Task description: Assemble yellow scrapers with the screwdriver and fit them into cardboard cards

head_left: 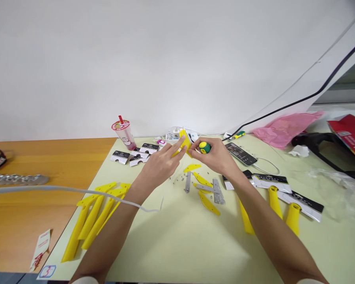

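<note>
Closest: pale cable (77, 190) across the left forearm, loose end over the pale green tabletop (165, 244).

Writing: corner sticker (47, 271) reads "3", rimmed in blue. Paper slip (40, 248) on the wooden desk has red print, too small to read. Plastic cup (127, 138), red straw, printed lid, pink cartoon on the side; can't make out a brand. Black-and-white cards (120, 157) beside it carry white print on black, illegible at this size. Similar packs (271, 182) on the right, same problem. Red box (350, 136) at far right has a white label, not legible. Phone (241, 154) screen lit, plugged into a white lead, text too small.

Part in hand: yellow part (187, 142), glossy, held up off the table near the back wall, between both hands. Left hand (161, 163) grips it, two fingers laid across it. Right hand (217, 156) is closed round a green-and-yellow handle (205, 147), butt end facing camera, fingertips right at the part. Hands near each other; can't tell if they touch.

Below them: yellow curved pieces (209, 203), flat grey metal plates (218, 192), small loose hardware (182, 178). Yellow T-shaped assemblies (77, 232) lie by the left forearm, yellow handles (293, 219) by the right.
</note>
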Tool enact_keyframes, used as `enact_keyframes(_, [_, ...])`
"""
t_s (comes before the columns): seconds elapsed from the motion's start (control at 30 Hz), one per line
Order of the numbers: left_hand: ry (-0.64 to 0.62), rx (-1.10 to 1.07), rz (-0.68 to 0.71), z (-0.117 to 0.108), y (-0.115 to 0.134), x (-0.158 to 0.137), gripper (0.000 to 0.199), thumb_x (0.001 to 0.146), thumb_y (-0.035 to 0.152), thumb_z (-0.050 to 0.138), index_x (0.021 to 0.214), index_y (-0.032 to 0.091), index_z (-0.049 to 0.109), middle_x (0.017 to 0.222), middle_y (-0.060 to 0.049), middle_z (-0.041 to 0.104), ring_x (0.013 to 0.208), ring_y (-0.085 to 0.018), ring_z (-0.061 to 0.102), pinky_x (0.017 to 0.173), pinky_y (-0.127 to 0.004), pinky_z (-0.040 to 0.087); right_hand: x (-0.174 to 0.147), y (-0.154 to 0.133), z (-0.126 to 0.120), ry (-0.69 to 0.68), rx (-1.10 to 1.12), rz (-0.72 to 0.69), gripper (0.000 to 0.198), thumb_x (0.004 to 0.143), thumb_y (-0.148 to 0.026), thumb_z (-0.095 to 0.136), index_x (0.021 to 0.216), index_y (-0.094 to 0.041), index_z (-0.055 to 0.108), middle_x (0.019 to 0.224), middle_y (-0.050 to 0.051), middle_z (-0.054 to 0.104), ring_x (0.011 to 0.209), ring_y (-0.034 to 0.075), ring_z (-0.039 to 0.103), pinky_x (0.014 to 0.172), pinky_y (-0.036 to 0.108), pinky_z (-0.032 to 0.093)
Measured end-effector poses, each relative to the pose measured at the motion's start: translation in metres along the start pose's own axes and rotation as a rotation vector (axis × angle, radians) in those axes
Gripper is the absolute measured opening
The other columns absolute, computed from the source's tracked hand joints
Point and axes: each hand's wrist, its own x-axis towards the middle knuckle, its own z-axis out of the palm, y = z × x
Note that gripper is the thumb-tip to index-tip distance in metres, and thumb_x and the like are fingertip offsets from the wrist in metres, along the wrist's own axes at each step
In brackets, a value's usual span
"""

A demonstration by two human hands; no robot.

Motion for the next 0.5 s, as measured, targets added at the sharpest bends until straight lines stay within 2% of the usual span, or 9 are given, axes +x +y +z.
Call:
enact_keyframes(0.13, [-0.039, 0.043, 0.006, 0.002, 0.003, 0.0, 0.049, 0.102, 0.001, 0.051, 0.149, 0.016, 0.058, 0.166, -0.019, 0.057, 0.118, -0.029, 0.076, 0.071, -0.037, 0.067, 0.002, 0.001, -0.003, -0.048, -0.005, 0.072, 0.015, 0.08, -0.035, 0.077, 0.077, -0.021, 0.075, 0.071, -0.003, 0.063, 0.061, 0.012, 0.044, 0.056, 0.029, 0.035])
enact_keyframes(0.33, [-0.06, 0.031, 0.006, 0.002, 0.002, 0.0, 0.053, 0.103, 0.002, 0.05, 0.154, 0.017, 0.056, 0.167, -0.019, 0.056, 0.121, -0.028, 0.075, 0.071, -0.035, 0.067, 0.007, 0.009, -0.004, -0.135, 0.156, 0.155, 0.018, 0.079, -0.037, 0.082, 0.082, -0.021, 0.074, 0.072, -0.003, 0.059, 0.057, 0.01, 0.04, 0.046, 0.026, 0.03])
enact_keyframes(0.5, [-0.055, 0.019, 0.003, 0.001, 0.001, -0.001, 0.051, 0.103, 0.003, 0.051, 0.151, 0.017, 0.056, 0.167, -0.02, 0.056, 0.124, -0.03, 0.075, 0.071, -0.036, 0.068, 0.01, 0.019, -0.004, -0.14, 0.331, 0.222, 0.039, 0.072, -0.042, 0.095, 0.091, -0.024, 0.066, 0.083, -0.005, 0.057, 0.051, 0.006, 0.035, 0.042, 0.024, 0.024])
